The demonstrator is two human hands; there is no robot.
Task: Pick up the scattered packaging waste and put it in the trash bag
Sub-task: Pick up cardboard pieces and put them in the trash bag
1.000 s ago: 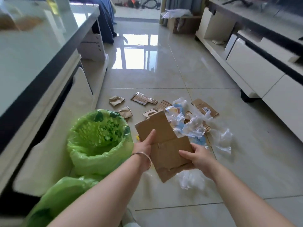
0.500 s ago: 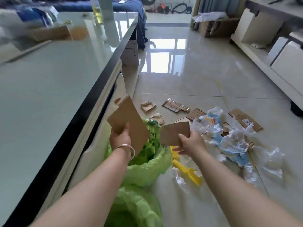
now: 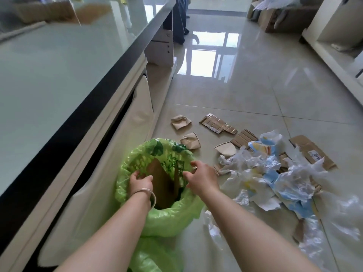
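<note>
Left hand: inside the mouth of the trash bag, fingers curled at the edge of the cardboard pieces; grip or mere contact cannot be told.
Right hand: over the right rim, fingers spread, empty.
Cardboard pieces: standing on end inside the bag, leaning, tops near rim level.
Remaining waste: plastic wrap, flattened cardboard and crumpled paper cups on the floor, right of the bag.
Risk, tear: stiff corners pressed down hard likely to pierce the thin film.
Risk, blockage: upright pieces likely to bridge the opening and reject later items.
Risk, collapse: soft rim, unsupported, likely to fold inward or tip.
Risk, slip: loose wrap on glossy tile, hazardous underfoot.
</note>
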